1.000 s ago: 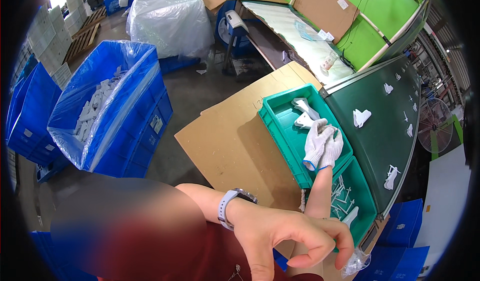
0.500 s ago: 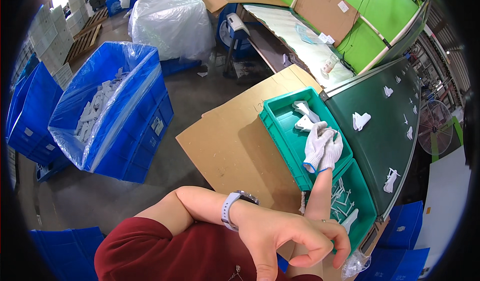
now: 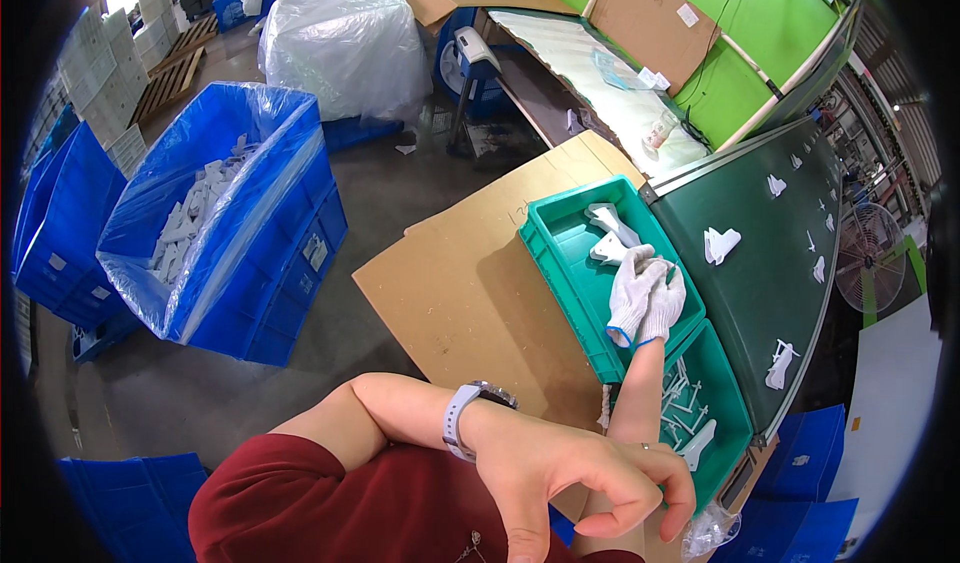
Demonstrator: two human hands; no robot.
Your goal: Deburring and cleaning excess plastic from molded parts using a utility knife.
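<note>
My left hand [image 3: 575,478] is bare, with a watch on the wrist and a ring. It hovers low in front of me, fingers bent and apart, holding nothing. My right hand [image 3: 663,301] wears a white knit glove with a blue cuff and is over the green bin [image 3: 545,238]. Its fingers are closed against a second white glove [image 3: 628,298], which looks empty; the exact grip is partly hidden. Two white plastic parts [image 3: 612,233] lie in that bin beyond the gloves. A nearer green bin [image 3: 735,408] contains thin white sticks [image 3: 682,403] and a white part [image 3: 698,445].
White parts [image 3: 720,246] are scattered along the dark green belt [image 3: 745,293] on the right. Cardboard [image 3: 480,293] lies beside the bins. A large blue crate [image 3: 260,273], lined with plastic, holds many white pieces at left. A fan [image 3: 868,253] stands beyond the belt.
My left hand has shifted very slightly left, its fingers still bent. My gloved right hand and the second glove have stayed in place.
</note>
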